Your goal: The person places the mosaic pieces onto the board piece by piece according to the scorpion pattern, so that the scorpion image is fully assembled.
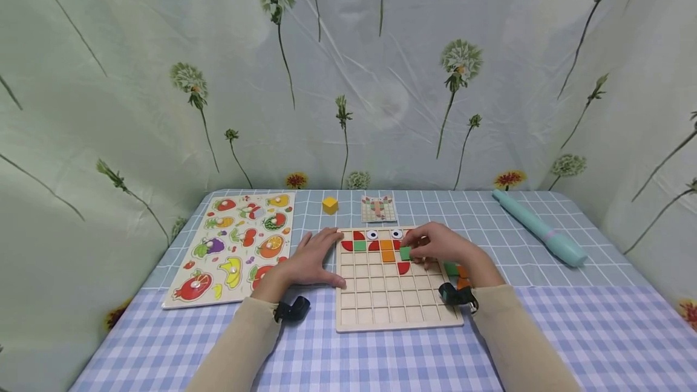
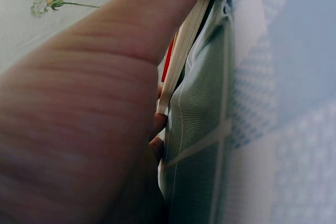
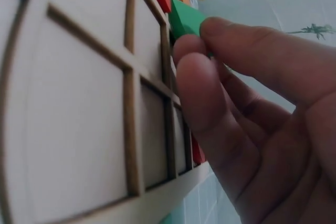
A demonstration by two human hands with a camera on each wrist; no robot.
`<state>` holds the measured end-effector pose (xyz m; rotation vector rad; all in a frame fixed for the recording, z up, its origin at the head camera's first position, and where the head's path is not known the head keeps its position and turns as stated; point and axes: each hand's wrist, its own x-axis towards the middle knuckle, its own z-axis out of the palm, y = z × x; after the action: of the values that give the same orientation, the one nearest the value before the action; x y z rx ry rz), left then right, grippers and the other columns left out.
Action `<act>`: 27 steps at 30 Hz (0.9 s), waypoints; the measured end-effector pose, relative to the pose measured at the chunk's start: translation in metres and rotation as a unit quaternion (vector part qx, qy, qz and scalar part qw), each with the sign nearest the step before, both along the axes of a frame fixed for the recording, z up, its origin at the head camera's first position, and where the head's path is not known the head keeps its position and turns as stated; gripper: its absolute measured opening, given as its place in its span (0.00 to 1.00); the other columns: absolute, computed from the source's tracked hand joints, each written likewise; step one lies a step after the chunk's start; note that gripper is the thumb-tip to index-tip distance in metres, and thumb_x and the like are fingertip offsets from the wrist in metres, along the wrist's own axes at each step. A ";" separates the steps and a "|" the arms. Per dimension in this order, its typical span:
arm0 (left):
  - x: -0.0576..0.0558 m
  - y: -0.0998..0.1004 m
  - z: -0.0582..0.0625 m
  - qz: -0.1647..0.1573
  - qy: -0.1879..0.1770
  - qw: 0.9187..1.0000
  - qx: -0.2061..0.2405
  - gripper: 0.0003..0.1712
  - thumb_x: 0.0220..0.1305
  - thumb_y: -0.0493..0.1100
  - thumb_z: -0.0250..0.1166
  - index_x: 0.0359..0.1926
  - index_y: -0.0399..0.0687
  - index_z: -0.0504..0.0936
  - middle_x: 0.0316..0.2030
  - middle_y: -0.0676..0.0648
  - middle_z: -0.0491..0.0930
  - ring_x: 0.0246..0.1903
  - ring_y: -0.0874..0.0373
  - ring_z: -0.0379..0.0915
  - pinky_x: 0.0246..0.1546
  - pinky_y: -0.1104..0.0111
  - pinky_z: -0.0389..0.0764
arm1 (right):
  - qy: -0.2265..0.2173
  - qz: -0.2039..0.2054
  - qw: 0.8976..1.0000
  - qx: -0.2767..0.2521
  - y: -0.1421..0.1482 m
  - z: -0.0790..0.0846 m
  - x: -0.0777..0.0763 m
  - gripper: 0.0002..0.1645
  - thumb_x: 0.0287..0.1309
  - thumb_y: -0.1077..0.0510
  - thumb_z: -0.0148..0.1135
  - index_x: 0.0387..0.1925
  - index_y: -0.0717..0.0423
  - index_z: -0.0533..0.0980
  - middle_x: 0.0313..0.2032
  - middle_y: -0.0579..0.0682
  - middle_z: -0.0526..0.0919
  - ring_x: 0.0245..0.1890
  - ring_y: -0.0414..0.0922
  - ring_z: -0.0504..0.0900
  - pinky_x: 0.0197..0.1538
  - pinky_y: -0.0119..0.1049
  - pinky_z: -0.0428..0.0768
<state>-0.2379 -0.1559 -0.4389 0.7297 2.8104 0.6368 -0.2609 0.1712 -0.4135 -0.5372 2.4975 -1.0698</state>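
Observation:
A wooden grid board (image 1: 381,317) lies in front of me. My left hand (image 1: 311,262) rests along its left edge with spread fingers, the thumb touching the lower side. Between thumb and fingers, my right hand (image 1: 440,242) pinches a green square tile (image 3: 185,20) at the board's upper right. That tile looks tilted in the right wrist view; whether it sits in a cell I cannot tell. Near it are a red quarter-circle tile (image 1: 403,268) and an orange square tile (image 1: 388,256). Along the top rows are more red pieces, another green square (image 1: 360,245) and two eye tiles (image 1: 373,235).
A fruit peg puzzle (image 1: 250,244) lies at the left. Behind the board are a yellow cube (image 1: 330,205) and a small pattern card (image 1: 379,209). Loose green and orange tiles (image 1: 451,269) lie under the right wrist. At the far right is a teal roll (image 1: 539,228).

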 end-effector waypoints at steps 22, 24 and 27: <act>-0.001 -0.001 -0.001 0.002 -0.004 1.000 0.003 0.63 0.46 0.69 0.76 0.76 0.51 0.58 0.78 0.44 0.53 0.79 0.47 0.44 0.78 0.42 0.36 | 0.067 0.041 0.996 0.038 -0.006 0.000 0.000 0.11 0.57 0.64 0.68 0.40 0.50 0.85 0.31 0.45 0.80 0.33 0.43 0.74 0.39 0.34 0.75; -0.001 -0.001 -0.001 0.002 -0.003 1.000 0.001 0.63 0.46 0.69 0.75 0.77 0.51 0.58 0.78 0.44 0.52 0.79 0.47 0.44 0.78 0.43 0.36 | 0.063 0.034 0.997 0.036 -0.007 0.000 0.001 0.10 0.57 0.65 0.67 0.39 0.50 0.85 0.32 0.45 0.80 0.34 0.43 0.74 0.40 0.35 0.76; -0.001 -0.001 -0.001 0.003 -0.001 1.000 0.001 0.63 0.46 0.69 0.75 0.76 0.51 0.58 0.78 0.44 0.52 0.79 0.47 0.44 0.78 0.43 0.36 | 0.056 0.025 0.997 0.039 -0.007 0.001 0.001 0.10 0.58 0.65 0.66 0.38 0.49 0.85 0.34 0.46 0.82 0.35 0.44 0.75 0.40 0.35 0.76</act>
<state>-0.2387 -0.1565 -0.4402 0.7211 2.8109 0.6405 -0.2597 0.1640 -0.4126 -0.6502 2.5943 -0.9440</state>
